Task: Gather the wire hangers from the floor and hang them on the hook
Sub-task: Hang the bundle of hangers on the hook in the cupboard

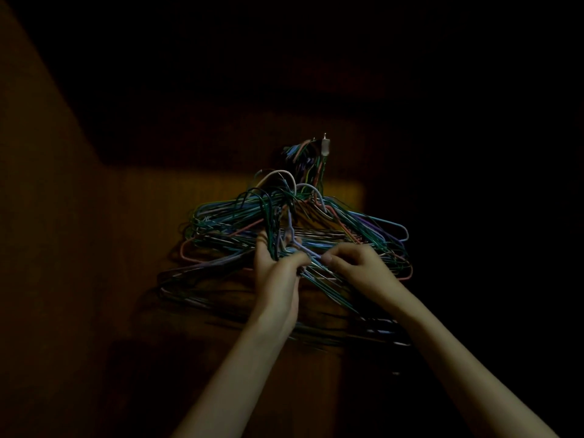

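our left hand (278,267) is raised in front of us, fingers curled round the necks of a thick bundle of wire hangers (294,226), gripping them where the strands cross. our right hand (354,263) sits just beside it, thumb and fingertips pinching a few of the thin wires low in the same bundle, the other fingers bent in. both bare forearms reach up from the bottom of the view.

the hangers are a tangle of green, blue, purple, pink and white coated wire, their triangular frames fanning out to both sides of our hands and their curved tops sticking up above the left hand. higher up and a little right, a small pale hook (325,146) is fixed to the wall, and a second clutch of hangers (303,159) already hangs from it, dropping down behind the bundle we hold. whether the two groups touch we cannot tell in this dim light.

behind everything is a brown wooden wall (79,248), with a brighter yellowish patch (344,200) beside the bundle.
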`<act>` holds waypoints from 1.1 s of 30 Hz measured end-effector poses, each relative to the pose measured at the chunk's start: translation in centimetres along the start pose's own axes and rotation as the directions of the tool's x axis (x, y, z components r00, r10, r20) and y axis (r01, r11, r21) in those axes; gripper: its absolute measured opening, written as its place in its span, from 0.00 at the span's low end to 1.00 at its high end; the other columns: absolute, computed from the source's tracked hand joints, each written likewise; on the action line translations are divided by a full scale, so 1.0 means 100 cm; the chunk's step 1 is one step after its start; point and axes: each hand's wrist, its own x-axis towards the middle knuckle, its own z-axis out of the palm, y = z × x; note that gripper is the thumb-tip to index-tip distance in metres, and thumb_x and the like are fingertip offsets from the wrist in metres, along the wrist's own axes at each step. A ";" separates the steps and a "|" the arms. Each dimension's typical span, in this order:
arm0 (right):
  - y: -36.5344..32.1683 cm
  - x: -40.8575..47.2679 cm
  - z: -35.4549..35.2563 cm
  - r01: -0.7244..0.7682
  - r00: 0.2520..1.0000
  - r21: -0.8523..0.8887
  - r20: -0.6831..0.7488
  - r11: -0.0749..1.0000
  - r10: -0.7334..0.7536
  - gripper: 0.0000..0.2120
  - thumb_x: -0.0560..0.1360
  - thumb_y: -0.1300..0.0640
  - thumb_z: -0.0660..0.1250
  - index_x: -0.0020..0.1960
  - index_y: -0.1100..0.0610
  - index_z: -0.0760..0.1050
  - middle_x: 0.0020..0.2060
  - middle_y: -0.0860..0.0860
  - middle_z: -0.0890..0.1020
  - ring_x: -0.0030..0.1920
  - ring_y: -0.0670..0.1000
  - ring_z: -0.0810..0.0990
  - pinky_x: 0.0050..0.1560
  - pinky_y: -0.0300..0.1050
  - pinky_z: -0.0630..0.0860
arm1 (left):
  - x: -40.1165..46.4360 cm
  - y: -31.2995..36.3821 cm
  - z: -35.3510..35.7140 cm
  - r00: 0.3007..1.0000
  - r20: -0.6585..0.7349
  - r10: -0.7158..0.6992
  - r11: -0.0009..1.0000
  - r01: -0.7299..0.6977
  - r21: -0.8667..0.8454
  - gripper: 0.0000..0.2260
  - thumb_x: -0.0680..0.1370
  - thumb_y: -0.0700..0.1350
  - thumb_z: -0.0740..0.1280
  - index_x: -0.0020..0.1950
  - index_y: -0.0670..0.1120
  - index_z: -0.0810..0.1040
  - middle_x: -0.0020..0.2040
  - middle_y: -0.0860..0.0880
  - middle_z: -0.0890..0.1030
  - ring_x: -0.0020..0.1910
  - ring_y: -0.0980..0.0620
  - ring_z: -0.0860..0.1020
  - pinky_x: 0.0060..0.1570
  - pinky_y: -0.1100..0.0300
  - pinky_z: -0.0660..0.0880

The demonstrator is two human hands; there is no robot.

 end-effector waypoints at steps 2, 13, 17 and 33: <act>0.000 -0.001 0.001 0.006 1.000 -0.014 -0.030 1.000 -0.006 0.08 0.78 0.55 0.63 0.41 0.48 0.75 0.36 0.45 0.78 0.38 0.42 0.76 0.37 0.29 0.70 | -0.002 0.000 0.001 1.000 -0.004 0.001 1.000 -0.001 -0.006 0.38 0.72 0.24 0.59 0.76 0.50 0.55 0.67 0.44 0.71 0.62 0.47 0.72 0.61 0.54 0.69; -0.012 -0.004 -0.024 0.077 0.967 0.055 -0.249 0.996 -0.061 0.02 0.75 0.57 0.67 0.44 0.53 0.75 0.37 0.47 0.77 0.37 0.41 0.75 0.38 0.32 0.71 | -0.010 0.005 0.002 1.000 0.021 -0.002 0.999 0.003 -0.046 0.39 0.73 0.22 0.57 0.77 0.50 0.50 0.64 0.44 0.74 0.62 0.47 0.74 0.66 0.48 0.68; -0.022 0.003 -0.036 0.124 0.927 -0.089 -0.344 0.988 -0.147 0.04 0.74 0.57 0.69 0.42 0.51 0.75 0.33 0.44 0.76 0.34 0.39 0.74 0.35 0.33 0.70 | -0.008 0.010 0.003 1.000 0.017 0.017 0.998 -0.016 -0.053 0.39 0.73 0.22 0.57 0.77 0.50 0.52 0.64 0.44 0.74 0.62 0.47 0.75 0.66 0.48 0.69; -0.034 -0.017 -0.016 0.047 0.990 0.153 0.123 0.987 -0.066 0.10 0.74 0.55 0.68 0.52 0.43 0.75 0.48 0.45 0.81 0.44 0.43 0.81 0.42 0.34 0.76 | -0.037 0.016 -0.006 0.999 0.001 -0.040 0.999 0.040 -0.027 0.39 0.72 0.25 0.61 0.77 0.51 0.53 0.69 0.43 0.70 0.66 0.46 0.71 0.66 0.53 0.66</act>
